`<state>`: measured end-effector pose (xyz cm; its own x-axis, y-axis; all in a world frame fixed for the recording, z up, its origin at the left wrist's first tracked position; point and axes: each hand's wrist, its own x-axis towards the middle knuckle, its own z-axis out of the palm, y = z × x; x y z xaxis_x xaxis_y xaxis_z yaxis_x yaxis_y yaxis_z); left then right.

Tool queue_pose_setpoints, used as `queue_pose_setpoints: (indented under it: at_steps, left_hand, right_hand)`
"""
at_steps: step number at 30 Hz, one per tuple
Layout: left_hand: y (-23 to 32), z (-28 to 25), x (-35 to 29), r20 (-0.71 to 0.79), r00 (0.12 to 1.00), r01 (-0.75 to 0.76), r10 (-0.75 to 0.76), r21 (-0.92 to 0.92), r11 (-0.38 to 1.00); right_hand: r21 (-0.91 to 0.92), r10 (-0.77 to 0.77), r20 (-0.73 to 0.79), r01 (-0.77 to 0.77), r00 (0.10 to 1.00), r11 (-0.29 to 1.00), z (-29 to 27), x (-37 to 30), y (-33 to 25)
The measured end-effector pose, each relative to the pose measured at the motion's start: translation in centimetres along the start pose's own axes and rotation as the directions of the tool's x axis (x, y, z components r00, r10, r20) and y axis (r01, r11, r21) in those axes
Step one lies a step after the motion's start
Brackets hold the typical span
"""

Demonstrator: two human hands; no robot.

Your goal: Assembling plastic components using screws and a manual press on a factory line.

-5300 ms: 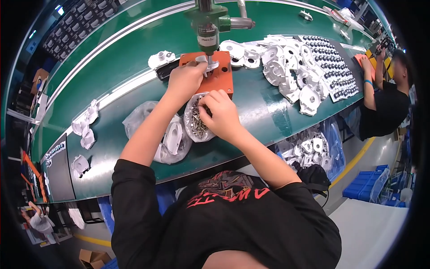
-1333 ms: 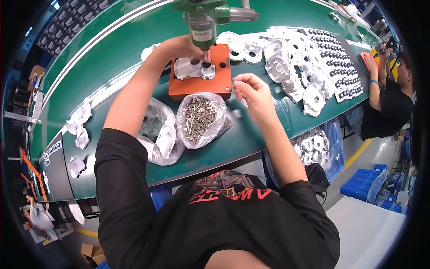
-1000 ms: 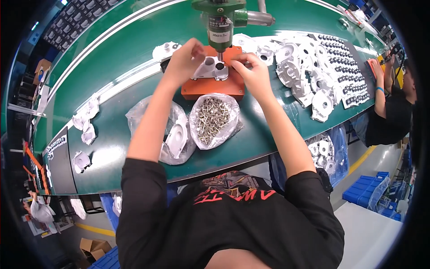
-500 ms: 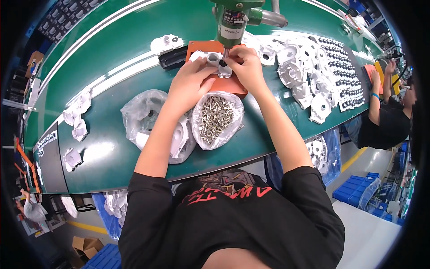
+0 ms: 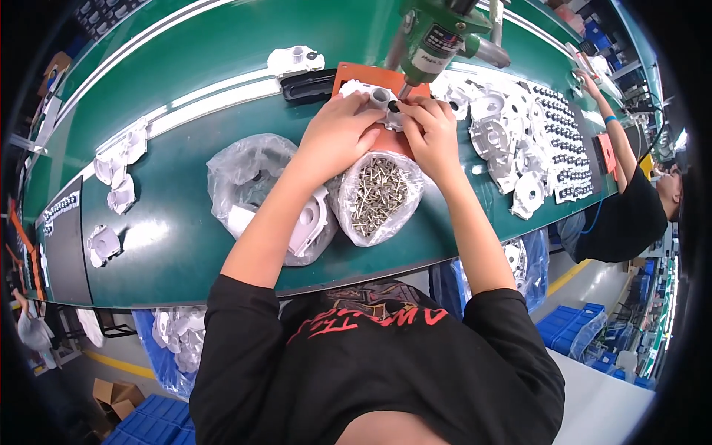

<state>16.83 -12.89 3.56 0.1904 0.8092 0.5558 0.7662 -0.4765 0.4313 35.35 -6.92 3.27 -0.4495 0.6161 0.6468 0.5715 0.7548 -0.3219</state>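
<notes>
A white plastic housing (image 5: 360, 87) with a round grey tube and a small black ring (image 5: 394, 106) sits on an orange fixture (image 5: 354, 72). My left hand (image 5: 335, 141) grips the housing from its left side, fingers curled over the near edge. At its right end, my right hand (image 5: 436, 137) has thumb and fingertips pinched together beside the black ring; whatever they hold is too small to make out. Above them hangs a green machine head (image 5: 434, 50), its metal tip pointing down close to my right fingers. Right in front of the fixture is a clear bag of screws (image 5: 382, 194).
Another clear bag (image 5: 241, 167) with white parts lies left of the screws. White housings (image 5: 493, 137) are heaped at the right, beside rows of small black parts (image 5: 569, 141). A black tray (image 5: 306, 87) adjoins the fixture. At far right, a co-worker (image 5: 630, 211) reaches over the bench.
My view has shifted, so the bench sits farther right in the picture. My right fingers have come down from the machine's tip to the housing beside the black ring. The co-worker's arm has stretched outward.
</notes>
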Motion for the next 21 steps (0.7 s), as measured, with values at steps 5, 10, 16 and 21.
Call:
queue_pose_setpoints:
  at_steps: [5,10,16,21]
  left_hand:
    - [-0.3,0.2,-0.2,-0.052,0.998,-0.035,0.036,0.022,0.999]
    - [-0.3,0.0,-0.2,-0.081,0.996,-0.036,0.037,0.009,0.999]
    - [0.1,0.5,0.2,-0.101,0.993,-0.057,0.057,0.003,0.998]
    - [-0.4,0.0,-0.6,-0.115,0.993,-0.031,0.036,0.04,0.999]
  right_hand:
    - [-0.105,-0.048,0.068,0.055,0.997,0.993,-0.7,-0.7,-0.1]
    - [0.287,0.404,-0.123,-0.357,0.907,0.889,-2.7,1.0,3.8]
    - [0.425,0.404,-0.293,-0.26,0.867,0.867,-12.2,19.5,11.6]
    - [0.726,0.421,-0.072,-0.242,0.904,0.644,-13.5,25.1,2.6]
